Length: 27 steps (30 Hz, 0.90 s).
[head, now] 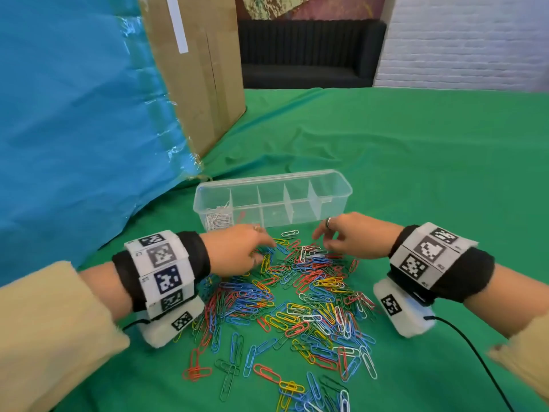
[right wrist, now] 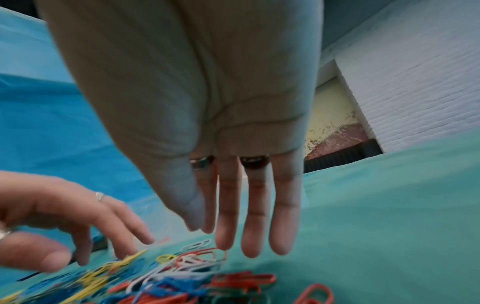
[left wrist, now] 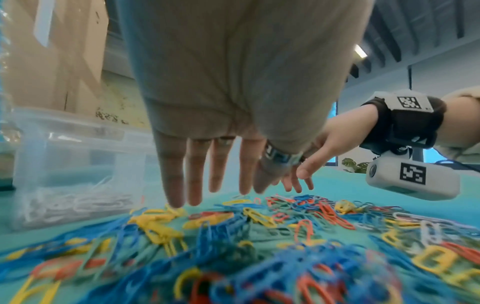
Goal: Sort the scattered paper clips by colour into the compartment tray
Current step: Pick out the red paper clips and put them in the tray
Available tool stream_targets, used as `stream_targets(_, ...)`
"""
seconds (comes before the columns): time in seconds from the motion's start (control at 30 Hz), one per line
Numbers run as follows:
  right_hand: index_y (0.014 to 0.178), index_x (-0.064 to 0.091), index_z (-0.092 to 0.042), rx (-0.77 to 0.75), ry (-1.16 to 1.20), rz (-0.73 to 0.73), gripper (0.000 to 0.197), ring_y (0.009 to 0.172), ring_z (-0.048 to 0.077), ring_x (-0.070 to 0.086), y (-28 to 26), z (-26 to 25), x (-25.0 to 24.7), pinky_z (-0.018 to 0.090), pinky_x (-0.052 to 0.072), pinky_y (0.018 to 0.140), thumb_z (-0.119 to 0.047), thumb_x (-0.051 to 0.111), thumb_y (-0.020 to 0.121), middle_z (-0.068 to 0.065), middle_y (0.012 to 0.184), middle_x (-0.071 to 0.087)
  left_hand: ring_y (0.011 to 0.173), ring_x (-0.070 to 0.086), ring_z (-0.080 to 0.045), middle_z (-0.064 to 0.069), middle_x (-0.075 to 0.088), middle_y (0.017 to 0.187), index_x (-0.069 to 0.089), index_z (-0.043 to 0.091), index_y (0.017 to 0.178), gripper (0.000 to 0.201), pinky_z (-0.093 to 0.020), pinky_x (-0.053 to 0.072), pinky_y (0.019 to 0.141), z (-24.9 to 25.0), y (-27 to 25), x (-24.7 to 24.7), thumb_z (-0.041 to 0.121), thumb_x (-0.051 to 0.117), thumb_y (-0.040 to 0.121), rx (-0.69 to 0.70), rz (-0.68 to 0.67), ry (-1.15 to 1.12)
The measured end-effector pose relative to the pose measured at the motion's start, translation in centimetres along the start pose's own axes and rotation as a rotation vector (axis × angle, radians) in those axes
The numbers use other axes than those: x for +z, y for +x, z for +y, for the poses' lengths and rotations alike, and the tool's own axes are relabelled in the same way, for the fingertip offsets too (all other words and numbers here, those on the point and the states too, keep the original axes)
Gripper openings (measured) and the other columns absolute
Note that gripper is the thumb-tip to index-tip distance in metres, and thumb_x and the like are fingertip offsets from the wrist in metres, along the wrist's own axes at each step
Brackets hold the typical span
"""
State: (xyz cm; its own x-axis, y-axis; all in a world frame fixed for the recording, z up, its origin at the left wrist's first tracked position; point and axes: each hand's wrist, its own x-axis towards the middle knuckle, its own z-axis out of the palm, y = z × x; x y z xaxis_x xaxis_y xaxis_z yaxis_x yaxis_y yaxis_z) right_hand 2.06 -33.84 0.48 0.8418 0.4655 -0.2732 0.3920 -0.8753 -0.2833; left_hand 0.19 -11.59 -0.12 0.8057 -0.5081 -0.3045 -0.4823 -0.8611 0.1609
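A heap of red, blue, yellow, green and white paper clips (head: 297, 304) lies on the green cloth. Behind it stands the clear compartment tray (head: 341, 185). Its leftmost compartment holds white clips (head: 218, 220), and one red clip (head: 242, 217) shows in the compartment beside it. My left hand (head: 263, 249) reaches over the heap's far left, fingers straight (left wrist: 218, 174) above yellow clips (left wrist: 158, 222), holding nothing. My right hand (head: 323, 242) hovers at the heap's far edge, fingers straight (right wrist: 228, 226) just above a cluster of white clips (right wrist: 192, 261) and a red one.
A tall cardboard box (head: 202, 72) and a blue plastic sheet (head: 74, 129) stand to the left, close behind the tray. The green cloth (head: 430, 162) stretches right and back. A black cable (head: 475, 355) trails from my right wrist. A dark sofa (head: 309, 52) sits beyond the table.
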Motion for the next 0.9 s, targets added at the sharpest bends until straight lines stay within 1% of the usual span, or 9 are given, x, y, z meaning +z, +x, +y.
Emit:
stream_targets(0.13, 0.114, 0.063, -0.016, 0.028, 0.004, 0.006, 0.024, 0.087, 0.013, 0.055, 1.8, 0.1, -0.5, 0.019, 0.041, 0.08, -0.023, 0.057, 0.091, 0.004, 0.113, 0.065, 0.118, 0.05, -0.022, -0.008, 0.056, 0.128, 0.052, 0.014, 0.128, 0.038, -0.031, 0.039, 0.099, 1.8, 3.1, -1.2, 0.005, 0.039, 0.093, -0.043, 0.156, -0.034)
stream_targets(0.2, 0.107, 0.065, -0.015, 0.031, 0.001, -0.05, 0.023, 0.083, 0.014, 0.057, 2.4, -0.1, -0.4, 0.022, 0.045, 0.076, -0.027, 0.063, 0.087, 0.003, 0.107, 0.066, 0.118, 0.05, -0.026, -0.012, 0.055, 0.129, 0.048, 0.011, 0.131, 0.04, -0.034, 0.041, 0.098, 2.6, 4.7, -1.2, 0.003, 0.038, 0.093, -0.069, 0.114, 0.008)
stream_targets(0.3, 0.094, 0.06, -0.018, 0.038, 0.013, -0.082, 0.018, 0.058, 0.006, 0.048, 3.0, -0.3, -0.2, 0.018, 0.04, 0.056, -0.029, 0.069, 0.083, 0.0, 0.087, 0.06, 0.117, 0.05, -0.032, -0.018, 0.051, 0.128, 0.047, 0.004, 0.13, 0.038, -0.037, 0.042, 0.093, 3.4, 6.4, -1.0, 0.002, 0.041, 0.093, -0.081, 0.037, 0.158)
stream_targets(0.43, 0.073, 0.055, -0.021, 0.03, 0.022, -0.09, 0.016, 0.048, 0.01, 0.05, 3.5, -0.4, 0.3, 0.021, 0.046, 0.059, -0.023, 0.067, 0.084, -0.001, 0.07, 0.06, 0.113, 0.052, -0.034, -0.022, 0.052, 0.123, 0.05, -0.001, 0.122, 0.03, -0.037, 0.042, 0.09, 3.9, 7.5, -1.0, 0.003, 0.044, 0.093, -0.092, 0.009, 0.224)
stream_targets(0.53, 0.079, 0.057, -0.016, 0.025, 0.008, -0.094, 0.008, 0.054, 0.017, 0.054, 3.4, -0.5, 0.4, 0.019, 0.045, 0.058, -0.014, 0.059, 0.086, -0.006, 0.062, 0.055, 0.112, 0.054, -0.031, -0.019, 0.058, 0.121, 0.053, -0.001, 0.12, 0.029, -0.033, 0.043, 0.087, 3.8, 7.4, -1.0, 0.003, 0.046, 0.093, -0.118, 0.006, 0.15)
stream_targets(0.67, 0.087, 0.061, -0.011, 0.026, 0.069, -0.091, 0.007, 0.051, 0.013, 0.055, 2.7, 0.0, 0.3, 0.016, 0.046, 0.055, -0.013, 0.054, 0.089, 0.0, 0.07, 0.059, 0.101, 0.06, -0.021, -0.009, 0.064, 0.109, 0.059, 0.008, 0.116, 0.025, -0.023, 0.042, 0.079, 2.7, 6.4, -1.4, 0.009, 0.055, 0.091, -0.116, 0.039, -0.13)
stream_targets(0.77, 0.079, 0.054, -0.02, 0.032, 0.209, -0.089, 0.013, 0.063, 0.018, 0.058, 2.1, 0.4, 0.2, 0.025, 0.054, 0.064, -0.015, 0.058, 0.09, -0.005, 0.069, 0.057, 0.057, 0.061, -0.001, -0.003, 0.058, 0.076, 0.058, 0.006, 0.104, 0.015, -0.016, 0.047, 0.055, 1.7, 5.5, -1.2, 0.002, 0.048, 0.094, -0.144, 0.041, -0.587)
stream_targets(0.83, 0.079, 0.052, -0.02, 0.026, 0.308, -0.082, 0.015, 0.065, 0.015, 0.057, 1.6, 0.5, 0.0, 0.034, 0.057, 0.07, -0.013, 0.06, 0.089, -0.003, 0.07, 0.056, 0.048, 0.058, -0.001, -0.004, 0.052, 0.069, 0.054, 0.006, 0.088, 0.017, -0.015, 0.047, 0.049, 1.5, 4.8, -1.2, -0.003, 0.041, 0.095, -0.175, 0.05, -0.918)
stream_targets(0.9, 0.081, 0.052, -0.016, 0.014, 0.378, -0.068, 0.012, 0.061, 0.01, 0.056, 1.1, 0.4, -0.2, 0.033, 0.058, 0.068, -0.013, 0.06, 0.09, 0.0, 0.071, 0.056, 0.053, 0.059, -0.009, -0.006, 0.05, 0.068, 0.052, 0.006, 0.081, 0.022, -0.017, 0.048, 0.048, 1.6, 4.1, -1.4, -0.006, 0.038, 0.094, -0.199, 0.034, -1.169)
